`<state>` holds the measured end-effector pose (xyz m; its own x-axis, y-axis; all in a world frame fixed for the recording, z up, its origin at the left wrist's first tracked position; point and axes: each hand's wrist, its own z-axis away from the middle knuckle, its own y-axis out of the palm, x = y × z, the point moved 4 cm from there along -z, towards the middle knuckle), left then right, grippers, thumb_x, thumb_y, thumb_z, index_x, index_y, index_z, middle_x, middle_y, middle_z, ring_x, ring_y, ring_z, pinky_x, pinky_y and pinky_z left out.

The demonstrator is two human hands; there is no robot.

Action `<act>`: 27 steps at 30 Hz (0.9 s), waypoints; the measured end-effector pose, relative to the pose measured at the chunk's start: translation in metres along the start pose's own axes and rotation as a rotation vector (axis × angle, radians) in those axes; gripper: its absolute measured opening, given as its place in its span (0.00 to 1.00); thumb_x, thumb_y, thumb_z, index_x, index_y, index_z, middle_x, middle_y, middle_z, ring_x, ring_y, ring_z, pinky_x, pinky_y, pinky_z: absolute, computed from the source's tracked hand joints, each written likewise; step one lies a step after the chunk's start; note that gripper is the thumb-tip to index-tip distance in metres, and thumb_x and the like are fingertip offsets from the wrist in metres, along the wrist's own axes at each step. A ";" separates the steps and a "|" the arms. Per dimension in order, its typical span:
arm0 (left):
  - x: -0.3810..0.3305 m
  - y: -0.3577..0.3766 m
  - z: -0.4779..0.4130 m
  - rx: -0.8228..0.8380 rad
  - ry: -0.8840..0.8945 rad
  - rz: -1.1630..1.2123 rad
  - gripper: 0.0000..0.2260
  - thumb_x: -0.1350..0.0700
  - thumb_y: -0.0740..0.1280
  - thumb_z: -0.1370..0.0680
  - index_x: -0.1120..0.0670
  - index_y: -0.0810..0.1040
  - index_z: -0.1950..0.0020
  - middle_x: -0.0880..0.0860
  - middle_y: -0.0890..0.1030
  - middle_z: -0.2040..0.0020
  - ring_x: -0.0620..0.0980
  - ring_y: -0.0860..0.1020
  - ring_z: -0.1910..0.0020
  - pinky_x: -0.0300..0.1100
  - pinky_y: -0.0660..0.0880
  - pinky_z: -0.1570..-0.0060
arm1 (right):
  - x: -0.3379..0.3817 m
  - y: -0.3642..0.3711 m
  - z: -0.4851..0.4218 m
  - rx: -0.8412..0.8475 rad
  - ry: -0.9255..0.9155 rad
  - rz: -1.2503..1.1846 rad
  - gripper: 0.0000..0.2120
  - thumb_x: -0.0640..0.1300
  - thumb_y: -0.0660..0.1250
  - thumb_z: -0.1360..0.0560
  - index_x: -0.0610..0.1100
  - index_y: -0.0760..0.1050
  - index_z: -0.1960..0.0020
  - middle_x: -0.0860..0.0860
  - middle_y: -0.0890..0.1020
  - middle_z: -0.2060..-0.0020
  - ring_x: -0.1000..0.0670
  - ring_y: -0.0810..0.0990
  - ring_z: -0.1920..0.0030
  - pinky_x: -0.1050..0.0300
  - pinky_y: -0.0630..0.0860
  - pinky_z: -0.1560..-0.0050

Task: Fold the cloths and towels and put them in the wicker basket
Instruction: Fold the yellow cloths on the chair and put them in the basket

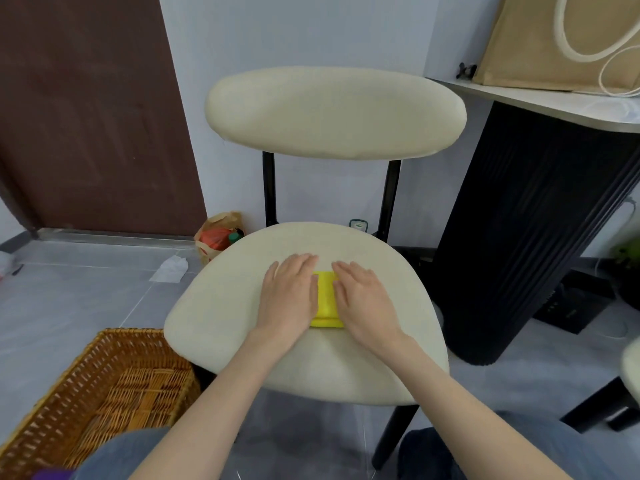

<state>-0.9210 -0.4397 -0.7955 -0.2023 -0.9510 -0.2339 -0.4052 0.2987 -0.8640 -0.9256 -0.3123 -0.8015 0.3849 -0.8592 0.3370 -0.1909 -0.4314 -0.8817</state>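
Observation:
A small yellow cloth (327,299), folded into a narrow rectangle, lies in the middle of the cream chair seat (242,282). My left hand (289,296) presses flat on its left part with straight fingers. My right hand (363,299) lies flat on its right part in the same way. Only a strip of the cloth shows between the two hands. The wicker basket (97,393) stands on the floor at the lower left, beside the seat's front left edge; a bit of purple (52,475) shows at the bottom edge of the frame by it.
The chair's cream backrest (332,112) rises behind the seat. A black ribbed table base (526,230) with a white top stands right, with a tan bag (540,39) on it. On the grey floor lie a paper bag (218,237) and a white wrapper (169,270).

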 end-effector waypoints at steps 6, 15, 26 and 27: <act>0.010 0.027 0.013 0.278 -0.061 -0.071 0.23 0.49 0.42 0.17 0.51 0.54 0.23 0.47 0.54 0.22 0.47 0.49 0.23 0.49 0.47 0.26 | -0.007 0.026 0.013 0.167 0.086 0.112 0.36 0.57 0.29 0.27 0.49 0.50 0.22 0.51 0.54 0.23 0.49 0.48 0.23 0.50 0.46 0.25; 0.027 0.023 0.018 0.350 -0.282 0.181 0.24 0.49 0.46 0.17 0.53 0.49 0.22 0.55 0.48 0.21 0.53 0.45 0.23 0.49 0.43 0.25 | -0.026 0.024 0.018 0.247 0.229 0.073 0.41 0.58 0.26 0.29 0.43 0.55 0.24 0.45 0.52 0.22 0.45 0.50 0.23 0.43 0.51 0.27; 0.062 0.002 0.004 0.329 -0.626 0.333 0.21 0.45 0.56 0.20 0.52 0.68 0.30 0.56 0.73 0.34 0.61 0.64 0.33 0.48 0.62 0.37 | -0.054 -0.014 0.006 0.141 0.587 -0.221 0.20 0.55 0.57 0.21 0.41 0.70 0.37 0.43 0.73 0.39 0.42 0.73 0.38 0.48 0.71 0.40; 0.064 0.005 0.004 0.357 -0.652 0.350 0.21 0.44 0.56 0.21 0.53 0.70 0.31 0.56 0.74 0.34 0.61 0.64 0.33 0.48 0.61 0.37 | -0.052 -0.011 0.006 0.180 0.596 -0.203 0.22 0.57 0.56 0.21 0.40 0.70 0.38 0.43 0.73 0.39 0.41 0.73 0.38 0.48 0.70 0.40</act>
<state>-0.9323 -0.4994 -0.8165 0.3392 -0.6957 -0.6331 -0.0848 0.6477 -0.7572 -0.9377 -0.2607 -0.8113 -0.1790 -0.7929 0.5824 0.0069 -0.5930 -0.8052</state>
